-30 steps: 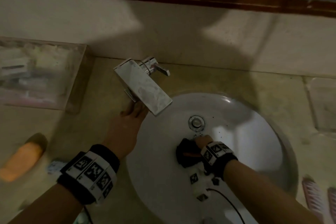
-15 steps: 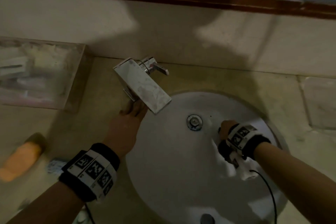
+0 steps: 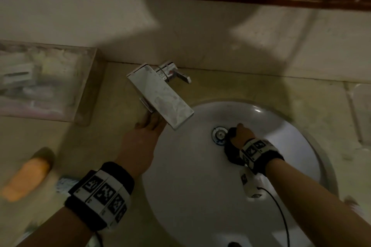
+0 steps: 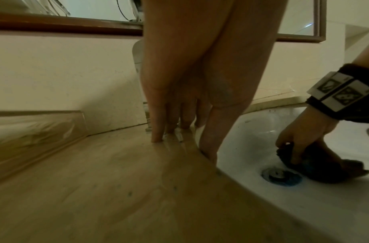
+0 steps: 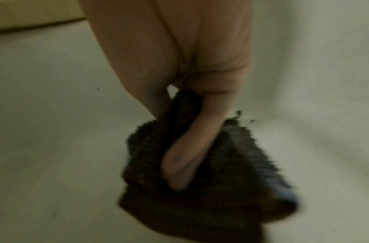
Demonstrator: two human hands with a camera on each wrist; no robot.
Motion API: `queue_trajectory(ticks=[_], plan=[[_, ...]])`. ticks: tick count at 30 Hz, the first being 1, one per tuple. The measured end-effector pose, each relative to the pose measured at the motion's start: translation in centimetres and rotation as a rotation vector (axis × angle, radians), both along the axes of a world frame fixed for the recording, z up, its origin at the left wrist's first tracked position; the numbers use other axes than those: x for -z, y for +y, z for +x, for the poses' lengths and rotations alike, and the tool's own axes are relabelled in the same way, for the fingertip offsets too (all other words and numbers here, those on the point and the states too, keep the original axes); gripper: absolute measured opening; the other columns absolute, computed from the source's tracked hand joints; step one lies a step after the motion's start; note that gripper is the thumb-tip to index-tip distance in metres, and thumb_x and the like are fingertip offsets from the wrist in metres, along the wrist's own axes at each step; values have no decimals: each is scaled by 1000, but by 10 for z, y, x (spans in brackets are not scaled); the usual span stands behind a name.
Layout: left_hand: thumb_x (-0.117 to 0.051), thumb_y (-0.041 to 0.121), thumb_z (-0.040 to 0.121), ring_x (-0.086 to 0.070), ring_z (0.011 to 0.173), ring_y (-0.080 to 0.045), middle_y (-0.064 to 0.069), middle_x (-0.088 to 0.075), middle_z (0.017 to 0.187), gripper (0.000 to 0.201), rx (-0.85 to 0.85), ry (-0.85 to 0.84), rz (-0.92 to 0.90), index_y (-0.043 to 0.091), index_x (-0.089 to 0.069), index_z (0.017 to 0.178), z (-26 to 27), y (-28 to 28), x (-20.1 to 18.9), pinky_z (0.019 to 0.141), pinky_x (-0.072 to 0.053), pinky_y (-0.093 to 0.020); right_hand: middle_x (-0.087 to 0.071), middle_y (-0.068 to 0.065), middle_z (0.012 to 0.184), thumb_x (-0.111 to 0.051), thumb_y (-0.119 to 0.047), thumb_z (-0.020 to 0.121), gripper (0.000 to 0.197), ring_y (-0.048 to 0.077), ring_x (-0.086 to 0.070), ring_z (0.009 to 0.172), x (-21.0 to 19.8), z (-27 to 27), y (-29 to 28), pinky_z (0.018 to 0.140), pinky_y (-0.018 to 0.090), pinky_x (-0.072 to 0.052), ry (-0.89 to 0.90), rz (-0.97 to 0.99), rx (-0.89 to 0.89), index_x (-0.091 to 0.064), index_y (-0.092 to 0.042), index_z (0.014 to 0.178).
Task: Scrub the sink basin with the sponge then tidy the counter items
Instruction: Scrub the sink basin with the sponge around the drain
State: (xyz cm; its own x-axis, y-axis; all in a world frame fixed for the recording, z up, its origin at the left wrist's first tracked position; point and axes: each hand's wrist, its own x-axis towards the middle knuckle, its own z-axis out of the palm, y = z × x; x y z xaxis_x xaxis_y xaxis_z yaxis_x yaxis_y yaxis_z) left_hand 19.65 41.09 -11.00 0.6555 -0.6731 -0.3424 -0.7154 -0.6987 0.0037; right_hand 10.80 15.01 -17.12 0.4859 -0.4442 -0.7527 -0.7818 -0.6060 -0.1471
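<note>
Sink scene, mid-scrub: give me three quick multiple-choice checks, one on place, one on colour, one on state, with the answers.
1. Where does the left hand rest?
A. On the counter by the faucet
B. Inside the basin
C. On the clear box

2. What colour is the sponge?
A. Bright yellow
B. Dark, almost black
C. White

3. What is the right hand doing?
A. Hanging idle
B. Turning the faucet lever
C. Gripping the sponge beside the drain

Answers:
1 A: its straight fingers press on the counter at the sink edge, under the faucet.
2 B: it looks dark brown-black in both wrist views.
3 C: its fingers curl round the sponge next to the drain.
</note>
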Motion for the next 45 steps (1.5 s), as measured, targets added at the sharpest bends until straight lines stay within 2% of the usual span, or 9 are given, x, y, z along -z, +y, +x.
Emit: queue_trajectory(ticks=[3, 5, 7, 12, 16, 28, 38, 43, 45], plan=[[-89, 1, 44, -63, 118, -28, -15, -59, 133, 88, -46, 31, -17, 9, -60, 126, 0, -5, -12, 73, -59, -26, -43, 22, 141, -46, -28, 98, 60, 36, -46, 127, -1, 8, 9, 102, 37, -40, -22, 45, -11, -22, 2, 144], [-64, 0, 81, -24, 147, -24, -8, -18, 160, 80, -29, 70, -19, 16, -24, 149, -3, -4, -16, 104, -43, -28, -48, 22, 136, -47, -28, 97, 53, 35, -49, 124, -5, 8, 9, 99, 36, -42, -13, -3, -71, -31, 2, 138], [-52, 1, 90, -9, 150, -21, -3, -3, 162, 77, -49, 82, -4, 19, -12, 152, -5, -4, -17, 111, -34, -27, -55, 20, 127, -54, -23, 93, 42, 34, -55, 116, -12, 3, 3, 92, 35, -46, 9, -103, -146, -42, 0, 126], [-88, -4, 43, -64, 114, -34, -15, -59, 133, 87, -5, -9, -64, 8, -62, 125, -6, -2, -10, 69, -60, -32, -59, 13, 126, -54, -19, 93, 37, 28, -59, 115, -12, -15, -18, 97, 36, -51, 200, -323, -324, -50, -4, 127], [-90, -5, 10, -75, 87, -32, -16, -75, 103, 92, 63, -84, -72, 5, -74, 100, 0, 1, -6, 44, -56, -24, -57, 16, 130, -49, -17, 95, 46, 31, -58, 118, 1, -16, -15, 100, 41, -49, 144, -349, -343, -38, -1, 137], [-89, -9, 4, -75, 72, -35, -19, -77, 90, 88, 53, -65, -96, 1, -76, 91, -3, -3, -10, 36, -52, -24, -48, 20, 139, -48, -15, 96, 61, 34, -48, 127, -15, -2, -6, 105, 37, -40, -107, -49, -215, -18, -1, 147], [-86, -10, 38, -69, 103, -36, -18, -70, 116, 80, -17, -23, -103, 6, -69, 114, -5, 0, -6, 61, -60, -31, -50, 22, 136, -44, -25, 98, 43, 34, -51, 123, 2, -19, 9, 100, 34, -42, 27, 81, 189, -45, 4, 129], [-88, -11, 14, -75, 77, -34, -19, -76, 94, 84, 55, -107, -114, 3, -75, 95, -4, 1, 0, 43, -56, -27, -49, 23, 137, -45, -27, 99, 45, 35, -50, 124, 1, 10, 23, 98, 35, -42, -127, 144, 421, -43, 5, 130], [-88, -12, 13, -75, 77, -35, -19, -76, 95, 83, 63, -129, -146, 3, -75, 94, -3, 1, 2, 42, -56, -28, -51, 22, 135, -44, -24, 99, 28, 33, -51, 123, -4, 14, 23, 95, 35, -42, -156, 94, 445, -55, 2, 103]])
